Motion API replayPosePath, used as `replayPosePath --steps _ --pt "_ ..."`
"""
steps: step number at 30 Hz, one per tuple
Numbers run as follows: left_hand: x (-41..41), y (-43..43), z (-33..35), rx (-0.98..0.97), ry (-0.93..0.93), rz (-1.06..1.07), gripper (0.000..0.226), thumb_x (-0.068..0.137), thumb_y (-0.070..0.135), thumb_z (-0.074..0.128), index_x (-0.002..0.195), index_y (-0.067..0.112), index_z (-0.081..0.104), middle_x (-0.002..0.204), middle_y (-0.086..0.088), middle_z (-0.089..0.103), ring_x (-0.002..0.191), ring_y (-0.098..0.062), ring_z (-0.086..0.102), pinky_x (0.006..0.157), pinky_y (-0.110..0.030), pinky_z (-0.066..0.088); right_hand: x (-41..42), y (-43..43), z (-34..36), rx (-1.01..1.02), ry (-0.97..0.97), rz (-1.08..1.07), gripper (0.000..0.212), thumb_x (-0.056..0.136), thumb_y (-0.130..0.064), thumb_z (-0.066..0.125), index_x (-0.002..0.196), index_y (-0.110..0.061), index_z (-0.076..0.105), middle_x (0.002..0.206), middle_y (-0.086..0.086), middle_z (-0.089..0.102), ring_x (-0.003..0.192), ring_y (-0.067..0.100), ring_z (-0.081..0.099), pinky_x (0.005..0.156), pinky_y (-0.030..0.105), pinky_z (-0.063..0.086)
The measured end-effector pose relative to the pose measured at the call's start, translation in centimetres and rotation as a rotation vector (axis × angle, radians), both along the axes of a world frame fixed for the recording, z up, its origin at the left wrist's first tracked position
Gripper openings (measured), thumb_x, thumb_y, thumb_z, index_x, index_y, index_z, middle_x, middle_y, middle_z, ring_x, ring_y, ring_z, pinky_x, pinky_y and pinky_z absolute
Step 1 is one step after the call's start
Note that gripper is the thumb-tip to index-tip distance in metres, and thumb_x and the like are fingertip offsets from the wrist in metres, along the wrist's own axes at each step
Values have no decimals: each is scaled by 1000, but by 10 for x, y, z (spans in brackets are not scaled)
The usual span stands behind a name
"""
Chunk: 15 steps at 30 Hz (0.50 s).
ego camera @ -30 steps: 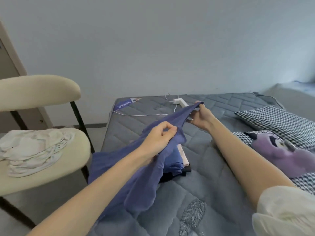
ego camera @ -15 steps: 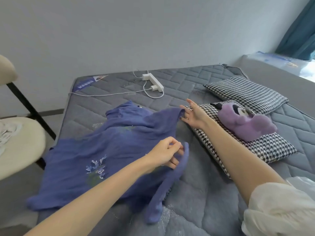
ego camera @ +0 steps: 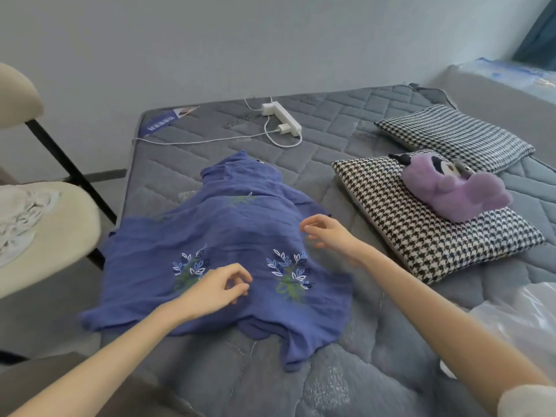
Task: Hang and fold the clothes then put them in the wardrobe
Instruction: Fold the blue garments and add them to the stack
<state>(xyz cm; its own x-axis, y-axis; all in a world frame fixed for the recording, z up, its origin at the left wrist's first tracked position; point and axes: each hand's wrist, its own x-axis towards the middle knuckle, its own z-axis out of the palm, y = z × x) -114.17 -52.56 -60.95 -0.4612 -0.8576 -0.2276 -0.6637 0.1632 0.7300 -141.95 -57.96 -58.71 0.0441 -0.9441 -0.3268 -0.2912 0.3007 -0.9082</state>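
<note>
Mattress (ego camera: 331,371) open around garment (ego camera: 228,236); 2 pillows (ego camera: 391,212) crowd right, chair (ego camera: 69,224) left, power strip (ego camera: 284,117) probably clear beyond.

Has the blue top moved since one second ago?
Yes. The top came down: before, it was held up above the mattress; now it lies spread flat on it, on the near side of the power strip.

This is a bedroom in a home. A grey quilted mattress (ego camera: 346,139) takes up most of the view, its far edge against a plain pale wall (ego camera: 210,40). On its right half lie a near houndstooth pillow (ego camera: 421,245) with a purple plush toy (ego camera: 451,191) on it and a far houndstooth pillow (ego camera: 457,136). A white power strip (ego camera: 282,117) with a cable sits near its far edge. A blue embroidered garment (ego camera: 228,230) is spread on its left half. A cream padded chair (ego camera: 69,224) stands just off its left side.
</note>
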Motion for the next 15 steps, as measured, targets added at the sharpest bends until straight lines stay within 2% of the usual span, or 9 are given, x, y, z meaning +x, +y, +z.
replayPosePath --steps 3,6,9,12,15 --pt "32 9 -9 -66 -98 4 14 88 24 65 92 35 59 82 11 66 72 -9 60 73 -24 48 19 35 -6 -32 55 196 9 95 -9 57 102 -12 60 98 1 64 78 9 55 71 20 45" --pt "53 22 -17 -102 -211 -96 19 84 30 68 93 40 55 90 16 62 87 -7 57 81 -27 47 30 71 -7 -149 159 439 10 90 -5 63 101 -7 64 96 1 67 81 6 60 76 19 48" --pt "68 33 -30 -239 -424 -198 36 82 35 70 113 35 52 114 14 48 107 -9 44 90 -28 41 38 104 -15 -275 397 696 19 85 -9 69 104 -12 68 101 0 68 91 14 63 86 26 48" --pt "78 43 -44 -309 -600 -178 54 83 34 67 130 33 40 136 9 32 124 -16 33 93 -31 40 45 128 -32 -281 679 896 45 78 -15 67 121 -28 60 120 -5 57 110 14 53 90 36 46" --pt "84 53 -54 -335 -713 -133 48 87 37 62 129 30 39 150 2 17 136 -21 22 102 -36 36 46 141 -47 -333 868 986 65 77 -16 66 136 -35 47 143 -12 38 129 9 37 93 34 45"
